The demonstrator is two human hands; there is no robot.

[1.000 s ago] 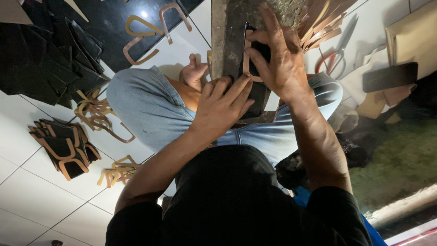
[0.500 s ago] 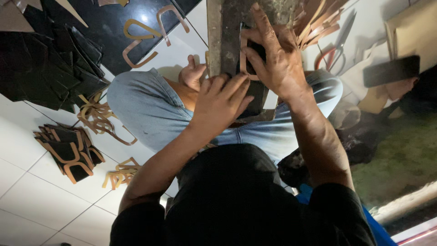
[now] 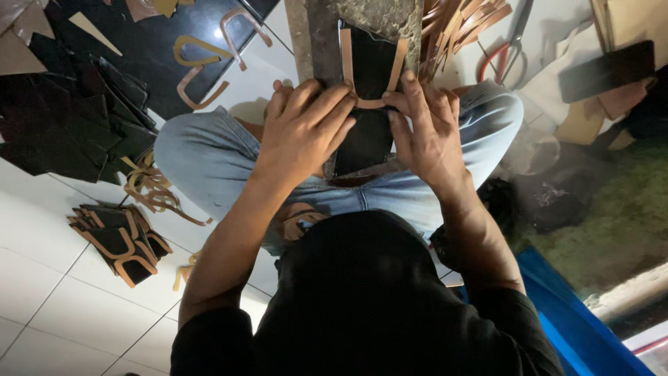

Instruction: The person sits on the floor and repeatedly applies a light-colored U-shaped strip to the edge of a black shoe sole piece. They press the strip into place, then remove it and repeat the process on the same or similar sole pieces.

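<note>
At the far left, on the white tiled floor, lies a stack of black pieces with tan U-shaped trim, and above it a heap of plain black cut pieces; loose tan strips lie between them and the person's jeans-clad knee. The left hand rests with its fingers curled and pressed down on the left edge of a black leather piece, which lies on a stone slab in front of the lap. A tan U-shaped strip sits on the piece's upper part. The right hand pinches the strip's lower curve between thumb and fingers. Further right lie a bundle of tan strips and red-handled scissors.
</note>
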